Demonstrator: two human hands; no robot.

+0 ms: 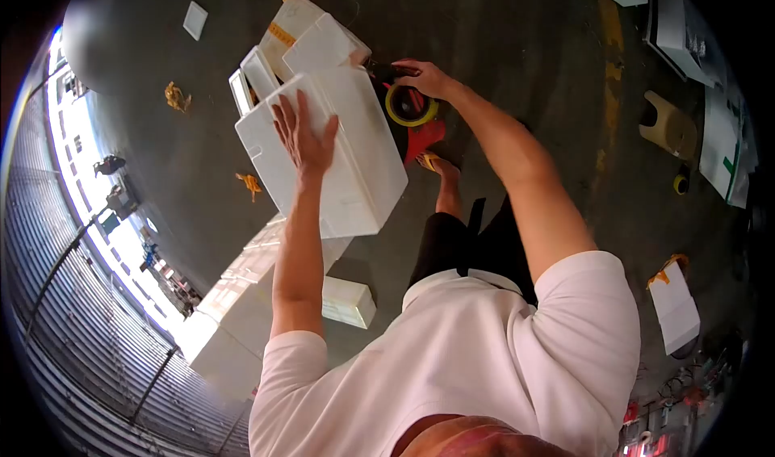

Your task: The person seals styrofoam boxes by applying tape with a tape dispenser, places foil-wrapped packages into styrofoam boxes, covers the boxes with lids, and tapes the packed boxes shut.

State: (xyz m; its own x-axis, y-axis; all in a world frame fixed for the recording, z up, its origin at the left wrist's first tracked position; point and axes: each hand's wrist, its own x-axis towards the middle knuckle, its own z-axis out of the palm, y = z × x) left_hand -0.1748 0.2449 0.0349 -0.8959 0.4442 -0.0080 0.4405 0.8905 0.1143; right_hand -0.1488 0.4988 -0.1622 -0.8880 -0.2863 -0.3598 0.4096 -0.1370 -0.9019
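Head view, left grip [307,138] spread flat on white box [349,154], right grip [426,80] curled around tape dispenser [422,137]

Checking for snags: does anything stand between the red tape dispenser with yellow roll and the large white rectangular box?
Nothing visible: the red tape dispenser, in the right hand, is beside the white box; whether they touch is unclear.

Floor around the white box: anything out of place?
Yes: crumpled orange scraps lie loose on the floor, left of the white box in the view; they look like stray litter.
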